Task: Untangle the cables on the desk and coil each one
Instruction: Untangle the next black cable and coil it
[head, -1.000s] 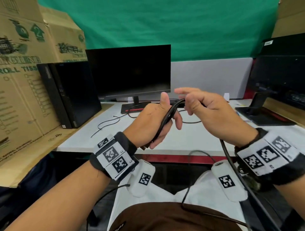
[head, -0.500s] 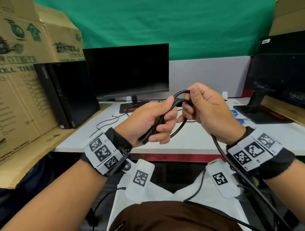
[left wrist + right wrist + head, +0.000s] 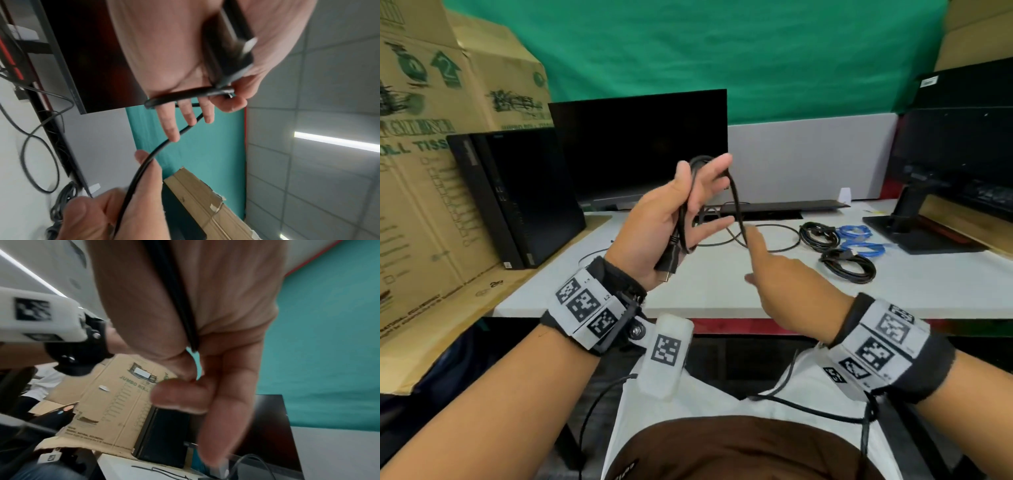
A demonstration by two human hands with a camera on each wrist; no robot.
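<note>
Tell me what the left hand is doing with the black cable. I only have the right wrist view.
Observer: The left hand pins the black cable against its palm with the thumb, and one loop arcs over its spread fingers.
Operator: Give me the plug's position.
Observer: The plug sticks out at the heel of that palm, pointing down.
Operator: Report any finished coils.
Observer: One black coil and a second black coil lie on the desk beside blue coils, to the right of the hands.
</note>
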